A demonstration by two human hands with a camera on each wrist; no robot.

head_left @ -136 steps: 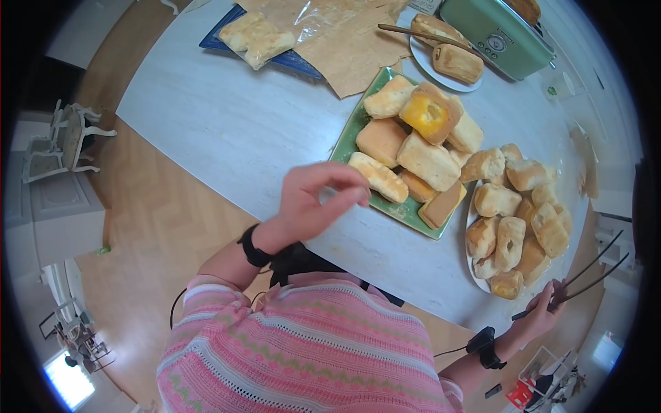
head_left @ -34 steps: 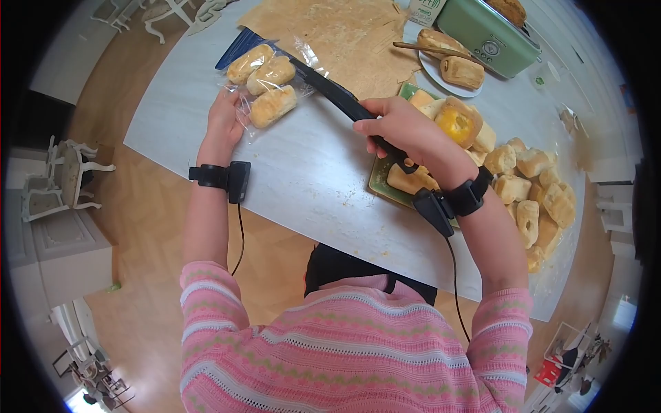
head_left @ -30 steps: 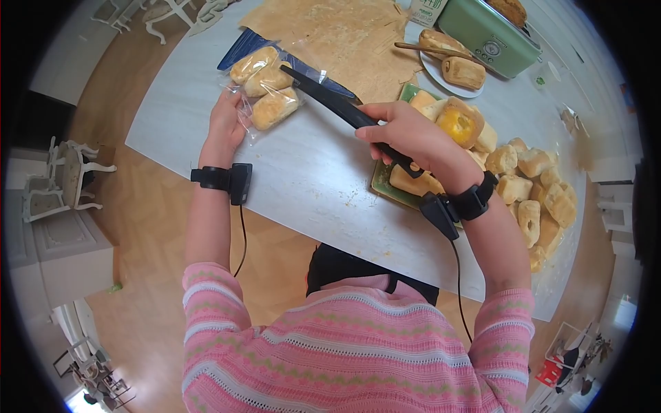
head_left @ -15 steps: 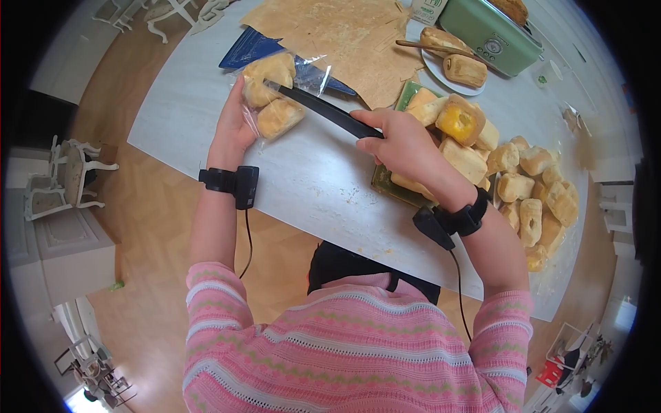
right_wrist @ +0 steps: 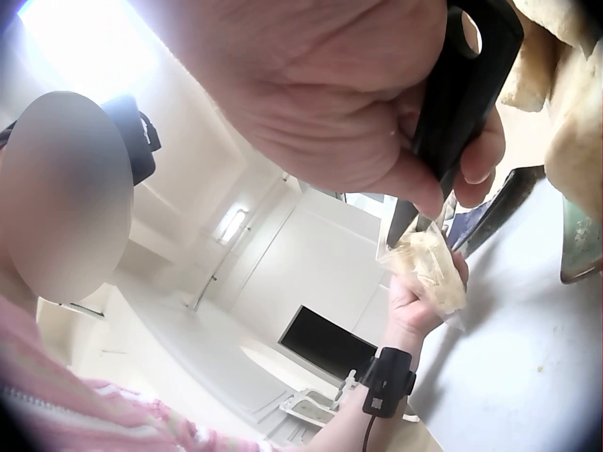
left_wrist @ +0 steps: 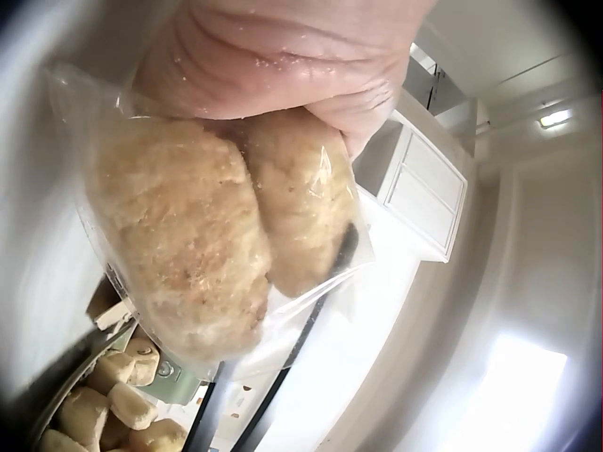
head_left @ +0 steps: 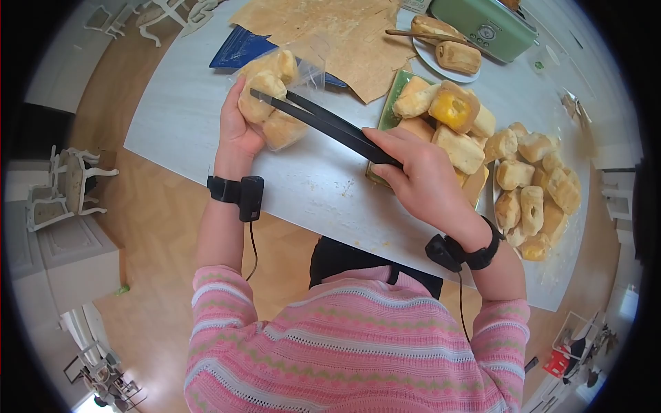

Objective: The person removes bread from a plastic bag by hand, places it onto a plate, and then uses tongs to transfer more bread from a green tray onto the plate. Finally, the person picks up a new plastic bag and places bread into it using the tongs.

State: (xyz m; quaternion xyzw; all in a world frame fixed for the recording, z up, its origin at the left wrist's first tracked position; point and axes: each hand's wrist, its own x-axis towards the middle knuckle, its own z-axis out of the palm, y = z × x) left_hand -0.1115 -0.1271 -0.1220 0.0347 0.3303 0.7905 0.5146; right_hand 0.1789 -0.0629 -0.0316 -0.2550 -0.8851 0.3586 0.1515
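My left hand grips a clear plastic bag from below, lifted near the blue tray. Inside are several pale bread rolls; two of them fill the left wrist view, one large roll in front. With my right hand I hold black tongs by the handle end, their two arms slightly spread. One tip overlaps a roll and the other ends beside it at the bag. In the right wrist view the tongs point down at the bag.
A green plate heaped with rolls stands right of the tongs. Beyond it are a white plate of more rolls, a small plate with two loaves and a wooden stick, and a green toaster. Brown paper covers the table's back.
Earlier the bag lay on the tray, my left hand held nothing and the tongs were far right. Since then I've lifted and tilted the bag, and the tongs' arms have spread at the rolls.
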